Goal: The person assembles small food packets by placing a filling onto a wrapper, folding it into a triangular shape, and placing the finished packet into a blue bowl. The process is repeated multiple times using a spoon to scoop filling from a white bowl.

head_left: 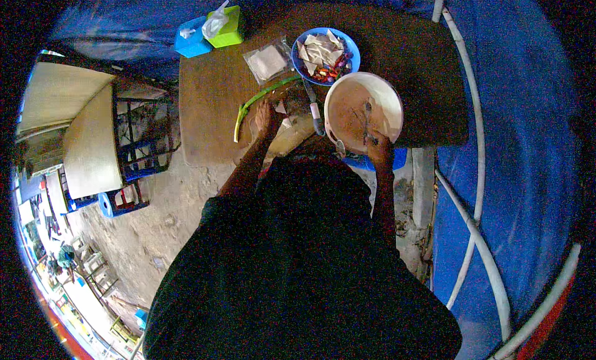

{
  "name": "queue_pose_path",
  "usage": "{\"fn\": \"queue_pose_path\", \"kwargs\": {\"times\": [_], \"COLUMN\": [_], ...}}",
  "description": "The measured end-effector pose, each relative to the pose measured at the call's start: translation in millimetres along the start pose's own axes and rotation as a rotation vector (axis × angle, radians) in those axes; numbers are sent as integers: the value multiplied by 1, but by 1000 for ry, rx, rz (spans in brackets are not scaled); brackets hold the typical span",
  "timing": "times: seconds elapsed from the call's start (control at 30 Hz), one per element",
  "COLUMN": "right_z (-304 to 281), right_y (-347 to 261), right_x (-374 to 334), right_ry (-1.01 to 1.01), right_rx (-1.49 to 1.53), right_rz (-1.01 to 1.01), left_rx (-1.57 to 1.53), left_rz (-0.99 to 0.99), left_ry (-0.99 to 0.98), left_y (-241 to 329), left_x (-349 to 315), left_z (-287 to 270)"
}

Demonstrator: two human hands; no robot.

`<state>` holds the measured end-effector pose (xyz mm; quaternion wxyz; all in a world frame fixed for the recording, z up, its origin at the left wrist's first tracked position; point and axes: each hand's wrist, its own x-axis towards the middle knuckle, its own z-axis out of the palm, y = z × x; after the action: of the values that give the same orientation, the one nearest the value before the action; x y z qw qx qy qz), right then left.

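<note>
My left hand [268, 119] rests at the cutting board [299, 131], beside some small pale pieces. Grain hides how its fingers are set. A long green stalk with a pale end [247, 107] curves around the far side of this hand. To its right lies a knife with a dark handle [316, 117]. My right hand [380, 150] reaches over the near rim of a large white basin [395, 102], its fingers closed near some dark bits inside. What they hold is too small to make out. Brownish liquid seems to cover the basin's bottom.
Behind the basin, a blue bowl [356, 47] holds pale triangular slices and red and purple pieces. Left of it is a clear packet [268, 63] with a pale square inside. Blue [191, 45] and green boxes [232, 30] stand at the wooden table's [205, 112] far left edge.
</note>
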<state>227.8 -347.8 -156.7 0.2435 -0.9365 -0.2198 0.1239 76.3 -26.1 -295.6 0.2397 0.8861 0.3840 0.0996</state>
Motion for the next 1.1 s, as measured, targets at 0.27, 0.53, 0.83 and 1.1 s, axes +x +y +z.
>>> {"fn": "queue_pose_path", "kwargs": {"times": [0.27, 0.53, 0.83, 1.1], "right_z": [-5, -13, -1, -25], "right_y": [21, 43, 61, 41], "right_x": [15, 31, 53, 52], "right_ry": [-65, -115, -72, -324], "right_rx": [21, 74, 173, 79], "right_rz": [15, -83, -368, -176], "left_rx": [-115, -183, -579, -518], "left_rz": [-76, 52, -284, -133], "left_ry": [-1, 302, 218, 227], "left_y": [17, 35, 56, 119], "left_x": [-2, -21, -47, -60], "left_z": [-24, -44, -52, -28]}}
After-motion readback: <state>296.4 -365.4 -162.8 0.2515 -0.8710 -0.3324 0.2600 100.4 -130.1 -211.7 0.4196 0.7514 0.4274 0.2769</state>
